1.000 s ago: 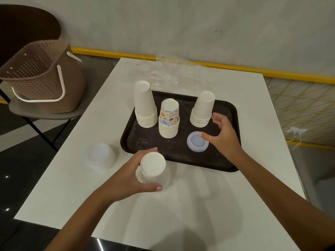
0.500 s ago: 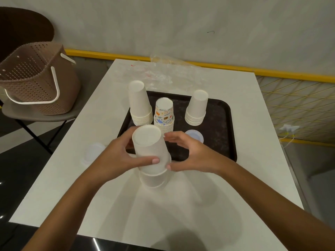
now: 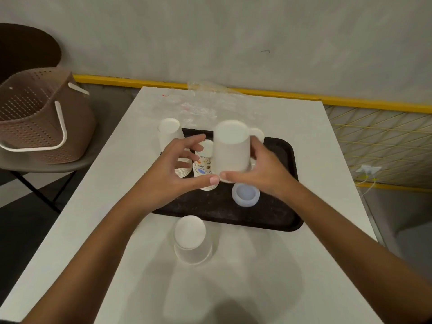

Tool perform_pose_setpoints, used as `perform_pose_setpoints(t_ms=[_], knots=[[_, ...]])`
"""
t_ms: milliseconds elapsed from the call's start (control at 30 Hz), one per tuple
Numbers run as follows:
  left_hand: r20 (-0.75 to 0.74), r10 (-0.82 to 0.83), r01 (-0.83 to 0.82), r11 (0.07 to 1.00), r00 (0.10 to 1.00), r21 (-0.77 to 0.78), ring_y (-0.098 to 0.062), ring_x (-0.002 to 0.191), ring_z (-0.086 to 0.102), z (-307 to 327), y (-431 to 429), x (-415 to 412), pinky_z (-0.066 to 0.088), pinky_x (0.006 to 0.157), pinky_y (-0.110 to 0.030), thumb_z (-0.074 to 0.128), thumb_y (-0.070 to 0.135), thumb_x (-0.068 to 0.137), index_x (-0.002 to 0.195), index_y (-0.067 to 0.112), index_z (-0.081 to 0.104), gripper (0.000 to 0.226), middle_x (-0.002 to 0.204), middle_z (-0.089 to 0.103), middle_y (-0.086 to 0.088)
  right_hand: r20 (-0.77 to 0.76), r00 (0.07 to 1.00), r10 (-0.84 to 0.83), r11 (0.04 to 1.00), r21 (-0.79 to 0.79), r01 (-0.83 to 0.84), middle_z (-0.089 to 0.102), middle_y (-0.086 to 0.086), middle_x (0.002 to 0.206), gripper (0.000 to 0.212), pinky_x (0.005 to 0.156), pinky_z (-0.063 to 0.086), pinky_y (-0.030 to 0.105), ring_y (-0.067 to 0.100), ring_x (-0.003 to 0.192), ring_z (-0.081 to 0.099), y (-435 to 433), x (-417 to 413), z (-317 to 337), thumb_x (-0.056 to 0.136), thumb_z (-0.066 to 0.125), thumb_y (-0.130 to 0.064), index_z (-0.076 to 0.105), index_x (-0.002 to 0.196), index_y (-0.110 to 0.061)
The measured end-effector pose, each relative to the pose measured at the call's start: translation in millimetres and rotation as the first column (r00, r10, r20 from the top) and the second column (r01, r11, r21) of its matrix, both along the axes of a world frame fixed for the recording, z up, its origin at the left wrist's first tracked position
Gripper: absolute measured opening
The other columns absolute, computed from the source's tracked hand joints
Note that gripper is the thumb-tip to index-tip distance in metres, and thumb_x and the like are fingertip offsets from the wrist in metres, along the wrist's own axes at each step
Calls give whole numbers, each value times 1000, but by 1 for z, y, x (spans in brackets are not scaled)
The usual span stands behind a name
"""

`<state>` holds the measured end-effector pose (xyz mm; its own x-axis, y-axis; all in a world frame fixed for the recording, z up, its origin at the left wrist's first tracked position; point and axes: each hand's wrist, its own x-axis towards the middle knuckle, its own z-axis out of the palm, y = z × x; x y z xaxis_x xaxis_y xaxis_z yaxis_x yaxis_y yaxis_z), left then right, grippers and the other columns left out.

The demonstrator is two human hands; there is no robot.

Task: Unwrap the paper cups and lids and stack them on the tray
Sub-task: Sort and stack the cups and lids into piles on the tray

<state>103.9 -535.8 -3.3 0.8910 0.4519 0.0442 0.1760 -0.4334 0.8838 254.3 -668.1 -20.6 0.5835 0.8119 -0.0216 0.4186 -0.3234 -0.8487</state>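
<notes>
An upturned cup stack is held over the tray, right hand fingers clamped round it, left hand fingers spread; a level set-down seems called for next.

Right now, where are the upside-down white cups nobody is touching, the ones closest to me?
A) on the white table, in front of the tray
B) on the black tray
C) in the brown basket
A: the untouched white cups stand on the white table, just off the near edge of the black tray; the right hand holds other cups above the tray.
</notes>
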Motion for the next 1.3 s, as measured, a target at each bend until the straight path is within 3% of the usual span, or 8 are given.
perform_pose_setpoints(t_ms=[167, 367, 467, 633, 800, 967, 1133, 1300], knots=[[-45, -12, 10, 999, 999, -41, -2, 108, 52, -16, 7, 8, 42, 81, -7, 71, 45, 63, 116, 45, 43, 59, 120, 51, 14, 58, 975, -214, 977, 20, 213, 47, -1, 131, 79, 89, 41, 27, 9, 107, 43, 7, 57, -11, 71, 79, -26, 32, 134, -16], [-82, 14, -22, 995, 997, -97, -6, 108, 52, -28, 6, 18, 41, 81, -8, 62, 42, 67, 120, 36, 46, 55, 123, 51, 10, 48, 926, -373, 928, 36, 372, 43, 4, 139, 84, 100, 40, 34, 21, 125, 44, 21, 101, -45, 71, 79, -27, 28, 137, -14], [-107, 28, -40, 993, 994, -110, -7, 109, 52, -36, 8, 19, 41, 81, -9, 63, 31, 78, 123, 33, 46, 48, 124, 51, 11, 12, 927, -375, 927, 11, 375, 44, 5, 138, 86, 99, 39, 31, 22, 126, 43, 28, 106, -63, 70, 79, -26, 27, 138, -13], [-111, 45, -65, 980, 993, -185, -6, 104, 56, -45, 11, 12, 46, 86, -13, 63, 33, 75, 118, 35, 51, 44, 116, 56, 14, 13, 949, -315, 944, -102, 315, 45, 8, 136, 84, 97, 40, 33, 24, 125, 44, 34, 104, -85, 71, 79, -23, 29, 137, -10], [-112, 24, -47, 977, 993, -207, -5, 105, 58, -54, 13, -4, 45, 92, -20, 72, 42, 75, 105, 38, 61, 31, 110, 62, 13, 2, 958, -287, 942, -183, 282, 43, 10, 138, 83, 102, 39, 37, 26, 127, 43, 35, 103, -95, 72, 78, -20, 29, 137, -8], [-109, -18, -2, 983, 994, -182, 0, 107, 57, -50, 7, -17, 43, 93, -15, 58, 53, 66, 98, 44, 62, 33, 107, 63, 21, -19, 963, -268, 937, -238, 256, 39, 10, 143, 91, 105, 36, 39, 27, 130, 40, 31, 104, -91, 72, 78, -20, 21, 142, -9], [-84, -51, 36, 985, 995, -169, 3, 107, 56, -44, 1, -31, 39, 88, -3, 69, 47, 73, 98, 42, 64, 26, 107, 63, 21, -45, 935, -351, 926, -162, 340, 36, 12, 146, 94, 107, 34, 38, 27, 133, 39, 13, 95, -85, 74, 77, -25, 17, 146, -11], [-63, -29, 18, 986, 998, -165, 2, 111, 54, -40, -12, -49, 40, 96, -13, 62, 57, 63, 100, 42, 63, 40, 110, 62, 21, -39, 886, -462, 887, -30, 461, 41, 11, 141, 77, 102, 37, 30, 23, 127, 43, -10, 77, -70, 80, 71, -28, 28, 141, -12]])
